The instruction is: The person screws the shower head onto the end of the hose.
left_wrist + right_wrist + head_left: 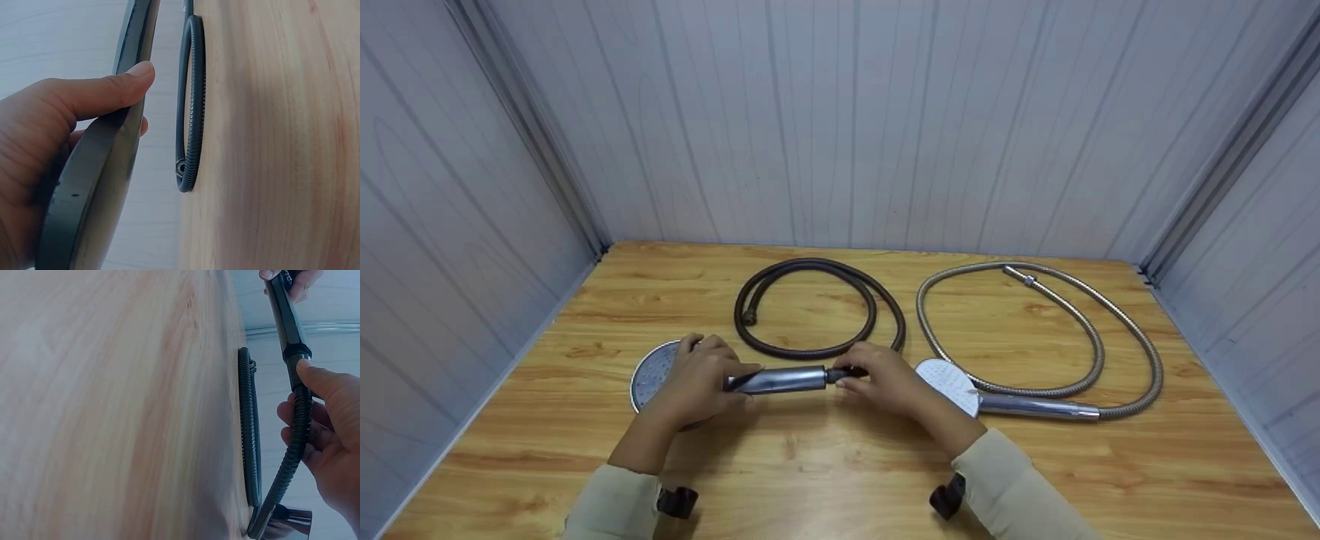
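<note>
My left hand [701,382] grips a dark grey shower head [784,380] at its neck, the round spray face on the left and the handle pointing right. In the left wrist view the thumb [121,90] lies along the side of the handle. My right hand [881,376] pinches the end fitting of a black shower hose [814,352] where it meets the handle's end. In the right wrist view the fitting [296,371] sits in line with the handle, thumb on one side, fingers on the other. The hose loops on the table behind, its other end fitting inside the coil.
To the right lies a chrome shower head [949,384] with a white face, its handle joined to a silver hose [1144,352] looped on the wooden table [810,480]. Pale panel walls [840,120] close in the back and both sides.
</note>
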A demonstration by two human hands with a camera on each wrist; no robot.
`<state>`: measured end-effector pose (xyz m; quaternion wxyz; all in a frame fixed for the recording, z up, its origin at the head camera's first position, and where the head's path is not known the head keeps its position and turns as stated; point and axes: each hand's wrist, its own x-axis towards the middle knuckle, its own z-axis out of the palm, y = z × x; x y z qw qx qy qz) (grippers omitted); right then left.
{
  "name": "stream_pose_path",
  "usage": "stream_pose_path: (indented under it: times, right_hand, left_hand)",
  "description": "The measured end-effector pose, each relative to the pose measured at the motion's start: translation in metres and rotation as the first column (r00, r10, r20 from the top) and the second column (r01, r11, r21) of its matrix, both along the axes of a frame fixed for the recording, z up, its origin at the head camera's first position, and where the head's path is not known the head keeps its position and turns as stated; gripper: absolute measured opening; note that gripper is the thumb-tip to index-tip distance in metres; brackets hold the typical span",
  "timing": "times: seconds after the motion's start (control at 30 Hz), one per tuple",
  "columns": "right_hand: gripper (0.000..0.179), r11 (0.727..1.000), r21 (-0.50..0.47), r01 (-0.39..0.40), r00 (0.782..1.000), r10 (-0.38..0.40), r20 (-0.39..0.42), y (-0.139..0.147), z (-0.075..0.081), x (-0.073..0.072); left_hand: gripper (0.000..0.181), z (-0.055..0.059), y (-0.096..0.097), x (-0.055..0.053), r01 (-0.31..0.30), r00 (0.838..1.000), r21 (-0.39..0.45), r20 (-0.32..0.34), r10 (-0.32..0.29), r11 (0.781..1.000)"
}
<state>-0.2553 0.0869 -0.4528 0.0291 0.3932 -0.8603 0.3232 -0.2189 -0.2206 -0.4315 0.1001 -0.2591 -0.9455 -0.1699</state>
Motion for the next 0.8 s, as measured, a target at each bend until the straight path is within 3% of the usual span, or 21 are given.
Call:
stream_pose_path:
  times: [0.43,0.8]
  right_hand:
    - [0.030,1.000,0.004,0.022,1.000,-0.022,-0.020,-0.0023,-0.0009,0.0012]
    - [0.022,0.999,-0.038,0.017,0.999,-0.019,-0.049,-0.0029,-0.0025,0.0004]
  left_hand:
    - [0.040,0.0014,-0.0006,0.0006,0.006,1.000,0.005,-0.023,-0.005,1.000]
    - [0.040,0.0013,0.0005,0.0005,0.007,1.000,0.018,-0.010,-0.007,1.000]
